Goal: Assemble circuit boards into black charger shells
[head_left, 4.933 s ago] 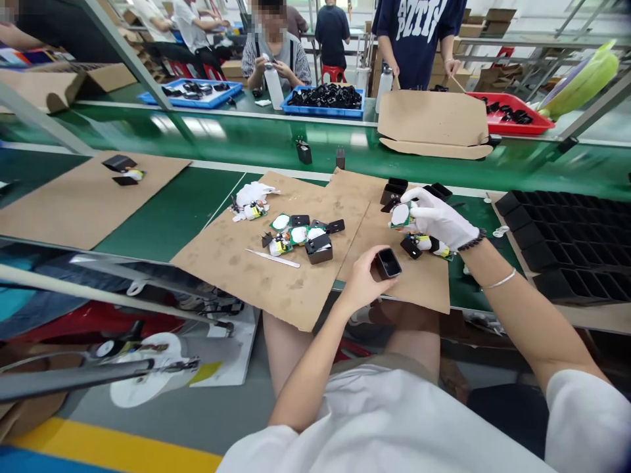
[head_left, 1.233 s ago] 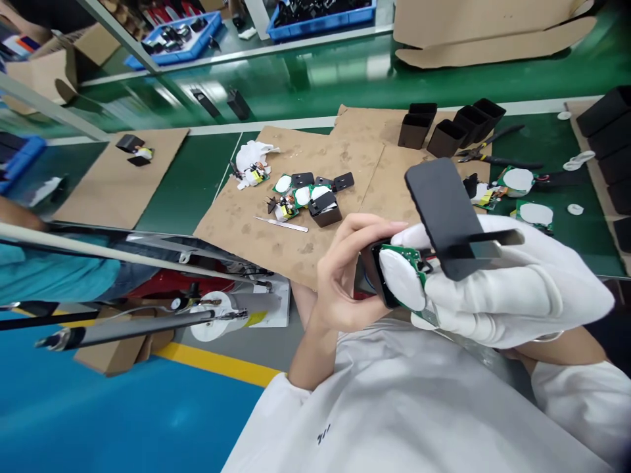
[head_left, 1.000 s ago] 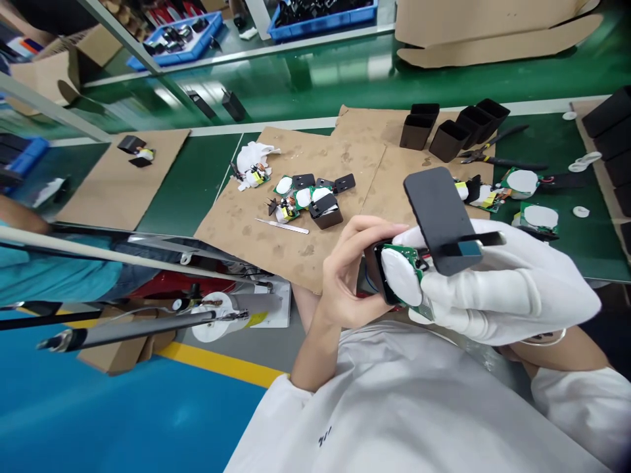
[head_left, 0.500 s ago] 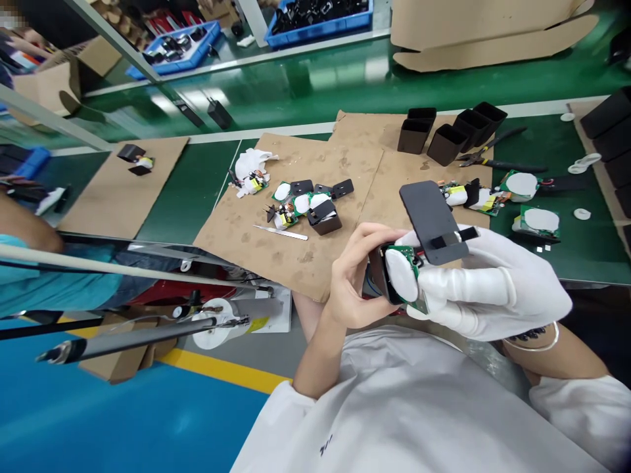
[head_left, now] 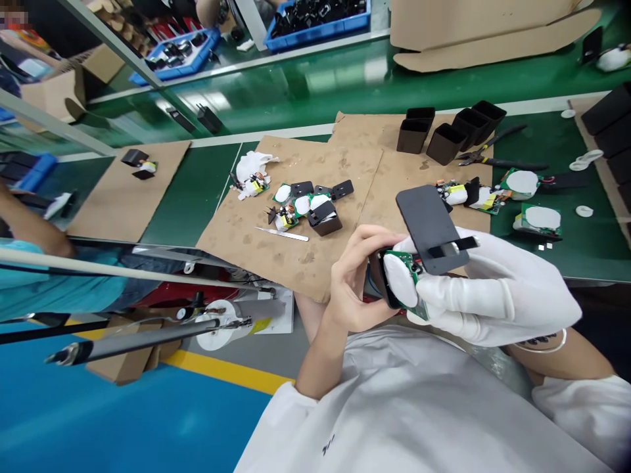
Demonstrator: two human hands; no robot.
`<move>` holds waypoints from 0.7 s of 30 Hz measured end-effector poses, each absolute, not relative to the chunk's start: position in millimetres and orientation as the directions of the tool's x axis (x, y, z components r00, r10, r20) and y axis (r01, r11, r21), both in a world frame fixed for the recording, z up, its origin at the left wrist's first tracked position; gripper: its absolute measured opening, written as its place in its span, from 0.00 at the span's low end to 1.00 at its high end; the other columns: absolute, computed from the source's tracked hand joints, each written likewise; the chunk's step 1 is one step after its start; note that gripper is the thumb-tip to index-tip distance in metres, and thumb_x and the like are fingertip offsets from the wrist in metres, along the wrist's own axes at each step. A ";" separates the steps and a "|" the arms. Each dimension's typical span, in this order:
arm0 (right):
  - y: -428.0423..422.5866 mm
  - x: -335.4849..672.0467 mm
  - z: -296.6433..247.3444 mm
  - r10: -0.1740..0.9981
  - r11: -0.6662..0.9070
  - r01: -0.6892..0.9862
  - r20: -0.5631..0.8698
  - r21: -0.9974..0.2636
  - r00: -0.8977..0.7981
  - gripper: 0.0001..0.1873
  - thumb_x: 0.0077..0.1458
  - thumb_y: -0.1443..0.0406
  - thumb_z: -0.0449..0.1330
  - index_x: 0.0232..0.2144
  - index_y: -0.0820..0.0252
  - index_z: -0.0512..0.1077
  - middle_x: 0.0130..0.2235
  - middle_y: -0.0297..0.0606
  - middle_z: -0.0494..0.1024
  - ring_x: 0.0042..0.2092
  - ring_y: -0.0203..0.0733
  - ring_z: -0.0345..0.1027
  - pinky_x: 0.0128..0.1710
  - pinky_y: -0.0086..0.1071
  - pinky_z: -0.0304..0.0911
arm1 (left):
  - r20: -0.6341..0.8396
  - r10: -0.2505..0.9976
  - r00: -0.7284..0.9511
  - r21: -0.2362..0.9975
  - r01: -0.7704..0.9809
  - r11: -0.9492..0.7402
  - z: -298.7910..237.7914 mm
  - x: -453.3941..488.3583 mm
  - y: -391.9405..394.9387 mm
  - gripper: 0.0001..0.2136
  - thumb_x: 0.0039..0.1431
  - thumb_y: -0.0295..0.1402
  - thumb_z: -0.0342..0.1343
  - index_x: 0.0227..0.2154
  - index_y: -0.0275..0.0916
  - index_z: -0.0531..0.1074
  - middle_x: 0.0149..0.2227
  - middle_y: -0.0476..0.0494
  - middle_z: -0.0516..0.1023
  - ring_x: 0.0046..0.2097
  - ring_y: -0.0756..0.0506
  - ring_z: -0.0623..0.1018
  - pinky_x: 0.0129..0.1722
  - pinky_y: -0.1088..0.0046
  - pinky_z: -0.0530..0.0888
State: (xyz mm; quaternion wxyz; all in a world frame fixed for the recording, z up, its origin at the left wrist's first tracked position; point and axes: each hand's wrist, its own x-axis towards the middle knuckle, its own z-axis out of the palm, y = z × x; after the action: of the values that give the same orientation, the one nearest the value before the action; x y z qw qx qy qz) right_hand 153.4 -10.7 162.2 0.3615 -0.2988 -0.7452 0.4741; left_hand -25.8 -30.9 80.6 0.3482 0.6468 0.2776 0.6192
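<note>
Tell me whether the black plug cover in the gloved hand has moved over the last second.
Cannot tell for sure: the black plug cover sits slightly lower and left in view, but the cardboard sheet shifts too, so the head moved.

Green conveyor belt (head_left: 315,79), blue floor (head_left: 98,420).

— What's the table (head_left: 197,187) like, out past the hands?

— Green top, with brown cardboard sheets (head_left: 300,217) laid flat on it. Just beyond the left hand (head_left: 352,282) lies a heap of small circuit boards and black covers (head_left: 308,203), with a thin metal blade (head_left: 280,233) beside it.

— And past the gloved one?

— Beyond the right hand (head_left: 493,295), open black housings (head_left: 446,131) stand in a cluster, pliers (head_left: 493,154) next to them, and more green boards (head_left: 535,217) lie nearer on the green surface.
</note>
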 end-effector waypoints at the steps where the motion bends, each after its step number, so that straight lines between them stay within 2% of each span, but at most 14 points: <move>1: -10.9 153.0 161.8 0.776 0.385 0.128 0.245 -0.914 -0.581 0.04 0.53 0.65 0.63 0.33 0.55 0.78 0.38 0.34 0.82 0.38 0.44 0.76 0.35 0.33 0.75 | 0.608 0.790 0.078 0.794 -0.071 -0.604 79.3 -25.8 -31.0 0.29 0.48 0.42 0.68 0.55 0.45 0.73 0.48 0.43 0.76 0.49 0.40 0.78 0.49 0.65 0.75; 3: -10.8 151.6 159.2 0.744 0.441 0.165 0.257 -0.882 -0.616 0.06 0.56 0.65 0.60 0.35 0.53 0.77 0.37 0.32 0.82 0.36 0.42 0.75 0.35 0.33 0.74 | 0.597 0.799 0.070 0.802 -0.069 -0.593 75.0 -26.3 -31.0 0.29 0.48 0.42 0.69 0.55 0.45 0.72 0.48 0.43 0.76 0.49 0.41 0.78 0.48 0.67 0.75; 6: -7.8 151.2 147.9 0.689 0.622 0.206 0.403 -0.755 -0.602 0.08 0.59 0.66 0.58 0.38 0.51 0.77 0.40 0.33 0.82 0.38 0.43 0.76 0.39 0.36 0.75 | 0.560 0.827 0.055 0.828 -0.048 -0.558 64.5 -26.9 -27.6 0.31 0.46 0.46 0.71 0.53 0.42 0.73 0.48 0.42 0.76 0.48 0.41 0.78 0.47 0.68 0.76; 8: -2.4 154.1 135.6 0.605 0.777 0.263 0.564 -0.571 -0.562 0.07 0.59 0.65 0.61 0.39 0.49 0.77 0.47 0.36 0.82 0.47 0.47 0.78 0.47 0.41 0.75 | 0.530 0.847 0.047 0.848 -0.039 -0.529 56.4 -25.4 -22.0 0.33 0.43 0.49 0.72 0.52 0.40 0.73 0.48 0.41 0.77 0.49 0.40 0.79 0.50 0.66 0.76; 10: 5.4 160.0 121.6 0.523 0.852 0.330 0.652 -0.406 -0.549 0.06 0.58 0.61 0.64 0.39 0.49 0.78 0.54 0.40 0.78 0.58 0.54 0.72 0.57 0.49 0.71 | 0.459 0.888 0.039 0.889 -0.025 -0.458 49.3 -20.7 -14.4 0.34 0.42 0.49 0.73 0.51 0.38 0.74 0.49 0.38 0.78 0.52 0.38 0.79 0.55 0.62 0.75; 12: 13.0 167.1 108.2 0.552 0.834 0.375 0.608 -0.405 -0.571 0.12 0.56 0.53 0.66 0.39 0.52 0.78 0.60 0.47 0.73 0.65 0.60 0.65 0.62 0.55 0.65 | 0.357 0.934 0.031 0.934 0.004 -0.357 43.8 -12.4 -6.1 0.33 0.43 0.46 0.74 0.51 0.37 0.74 0.51 0.36 0.79 0.56 0.37 0.78 0.60 0.59 0.72; 14: 17.2 173.1 96.5 0.632 0.773 0.434 0.507 -0.463 -0.585 0.19 0.57 0.49 0.65 0.43 0.55 0.78 0.65 0.53 0.68 0.66 0.63 0.62 0.62 0.57 0.65 | 0.275 0.962 -0.005 0.961 0.020 -0.275 39.8 -2.2 0.9 0.31 0.43 0.43 0.74 0.50 0.36 0.75 0.51 0.36 0.80 0.56 0.37 0.78 0.60 0.59 0.72; 16: 16.2 176.3 87.2 0.693 0.720 0.504 0.465 -0.476 -0.551 0.20 0.59 0.52 0.63 0.48 0.56 0.77 0.66 0.55 0.66 0.65 0.61 0.65 0.60 0.55 0.68 | 0.245 0.968 -0.049 0.969 0.008 -0.245 37.3 7.1 5.2 0.30 0.42 0.42 0.75 0.48 0.36 0.76 0.49 0.37 0.81 0.54 0.37 0.79 0.59 0.59 0.74; 18: 11.1 176.9 80.1 0.717 0.697 0.545 0.487 -0.466 -0.499 0.19 0.61 0.56 0.62 0.53 0.54 0.75 0.65 0.53 0.68 0.64 0.58 0.67 0.59 0.52 0.69 | 0.256 0.964 -0.074 0.967 0.012 -0.256 36.5 12.7 6.2 0.30 0.42 0.41 0.75 0.48 0.36 0.75 0.49 0.36 0.82 0.53 0.37 0.80 0.58 0.58 0.74; 21: 3.3 178.1 74.9 0.704 0.707 0.482 0.582 -0.517 -0.407 0.22 0.61 0.63 0.63 0.57 0.52 0.73 0.62 0.49 0.73 0.62 0.52 0.70 0.61 0.46 0.68 | 0.302 0.952 -0.040 0.949 0.104 -0.297 39.7 11.5 4.2 0.31 0.40 0.38 0.76 0.50 0.36 0.75 0.51 0.34 0.81 0.55 0.34 0.79 0.58 0.54 0.74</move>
State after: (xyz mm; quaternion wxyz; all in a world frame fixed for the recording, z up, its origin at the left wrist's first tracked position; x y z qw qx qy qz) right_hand 178.1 3.3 74.9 0.4100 -0.3580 -0.8279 0.1350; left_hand 11.5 4.2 39.7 0.3796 0.5797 0.4555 0.5589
